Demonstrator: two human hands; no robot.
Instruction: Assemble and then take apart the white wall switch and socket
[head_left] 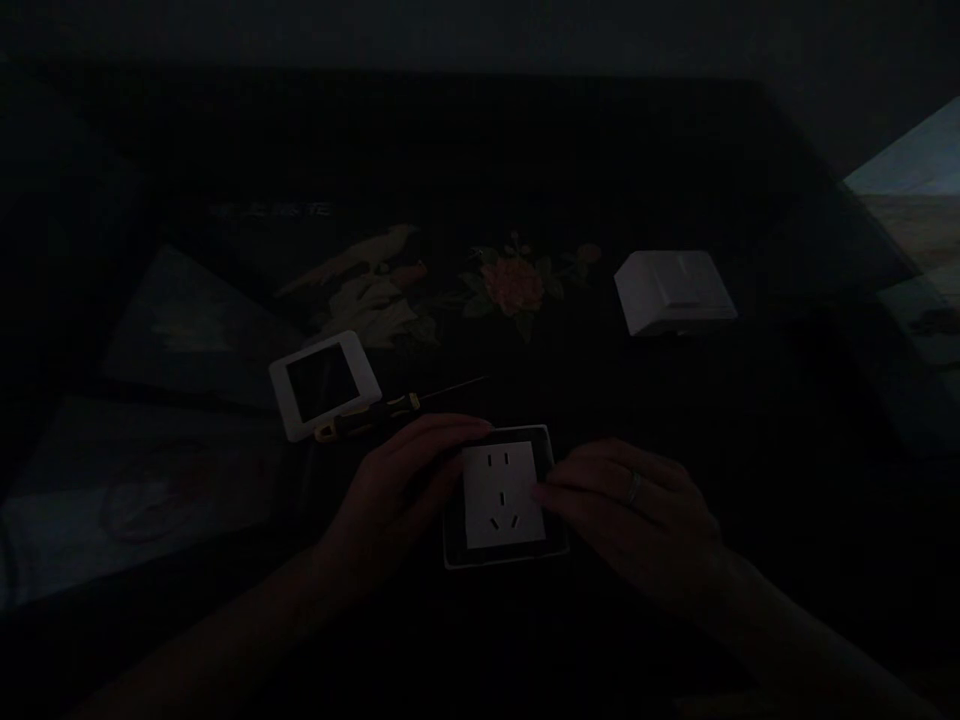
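Left hand (401, 482) and right hand (637, 503) both gripping a white square five-slot socket (504, 478), lower centre of frame. Black-and-yellow screwdriver (371, 412)'s just lying left of centre.

Too dark to find the near edge of the desk (562, 375), hard to make out the faint marks (289, 210), and no seeing the socket box's (506, 563) top left corner behind the left hand (397, 485), the bit of white frame (280, 390) under the screwdriver (371, 412), or both arms (247, 620) past the bottom edge.
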